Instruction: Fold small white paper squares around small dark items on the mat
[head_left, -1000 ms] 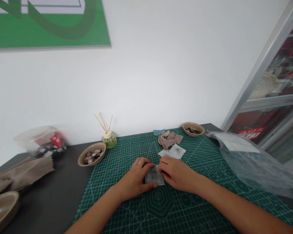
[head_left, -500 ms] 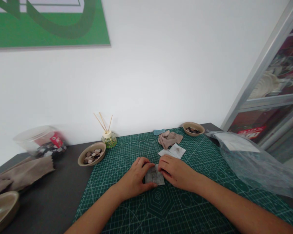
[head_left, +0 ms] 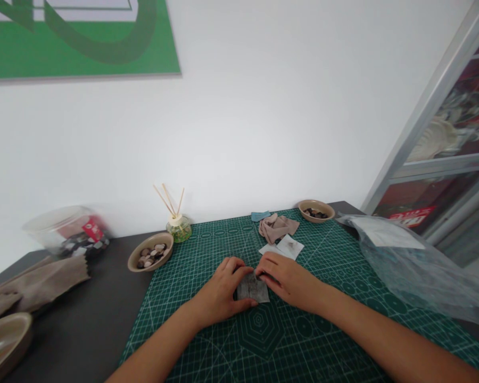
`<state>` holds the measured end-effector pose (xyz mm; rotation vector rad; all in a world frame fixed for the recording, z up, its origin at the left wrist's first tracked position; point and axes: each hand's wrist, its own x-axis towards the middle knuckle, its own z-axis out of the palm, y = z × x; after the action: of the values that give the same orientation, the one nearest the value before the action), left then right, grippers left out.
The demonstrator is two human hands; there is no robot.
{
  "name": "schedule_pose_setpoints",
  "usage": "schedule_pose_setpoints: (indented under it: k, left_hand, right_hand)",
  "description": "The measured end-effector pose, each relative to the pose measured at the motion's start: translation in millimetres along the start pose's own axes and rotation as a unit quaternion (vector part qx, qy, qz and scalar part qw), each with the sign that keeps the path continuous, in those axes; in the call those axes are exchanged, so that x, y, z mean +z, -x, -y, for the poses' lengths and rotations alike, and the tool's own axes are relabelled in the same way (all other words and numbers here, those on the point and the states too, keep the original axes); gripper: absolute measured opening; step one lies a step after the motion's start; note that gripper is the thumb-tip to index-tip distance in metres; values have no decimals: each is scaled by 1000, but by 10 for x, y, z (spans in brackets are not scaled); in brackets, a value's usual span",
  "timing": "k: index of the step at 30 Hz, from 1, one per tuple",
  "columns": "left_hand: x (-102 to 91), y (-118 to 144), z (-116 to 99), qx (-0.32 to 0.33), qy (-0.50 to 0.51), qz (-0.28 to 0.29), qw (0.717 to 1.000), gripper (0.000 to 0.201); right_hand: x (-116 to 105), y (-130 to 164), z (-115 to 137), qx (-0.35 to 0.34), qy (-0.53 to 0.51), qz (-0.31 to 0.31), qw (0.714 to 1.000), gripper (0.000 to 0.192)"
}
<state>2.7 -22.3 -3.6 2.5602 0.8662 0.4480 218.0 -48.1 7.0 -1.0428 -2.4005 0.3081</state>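
Leftward and slightly inward, my right hand (head_left: 285,279) has shifted along the far edge of the grey fabric square (head_left: 252,290), baring more of its right side than half a second ago. I judge that the fine handling has travelled toward the middle of that edge, with my other hand steadying. Nearest me, at lower left, a tan oval bowl (head_left: 19,318) runs out of view. Ahead, the square lies flat on the green cutting mat (head_left: 207,255), just beyond its printed hexagons. My left hand (head_left: 223,290) is half curled around the left side, holding it between thumb at the near edge and fingers at the far one. My right fingers are bunched together on the far edge; I can't tell whether they pinch anything. A clear plastic bag (head_left: 419,271) lies off right. Farther on sit a bowl of round pieces (head_left: 132,261), two overlapping white squares (head_left: 290,247), a crumpled beige cloth (head_left: 279,227), a reed diffuser (head_left: 179,229), and finally a bowl of dark pieces (head_left: 318,219).
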Motion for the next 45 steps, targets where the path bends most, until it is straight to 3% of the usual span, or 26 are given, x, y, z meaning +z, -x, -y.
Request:
schedule_pose_setpoints:
  k: [4,7,16,45]
  left_hand:
    - [-1,3,-7,-3,1,1,1000,52]
    - [5,3,-1,-1,-2,-3,1000,52]
    - [-5,-2,-7,-6,-5,1,1000,53]
    - [-4,3,1,4,-3,-5,1000,53]
  right_hand:
    - [-5,-3,15,-3,31,75,997,19]
    - [-16,-3,23,-5,59,96,994,20]
    - [1,4,8,2,55,74,996,15]
    - [-7,6,32,3,61,83,995,13]
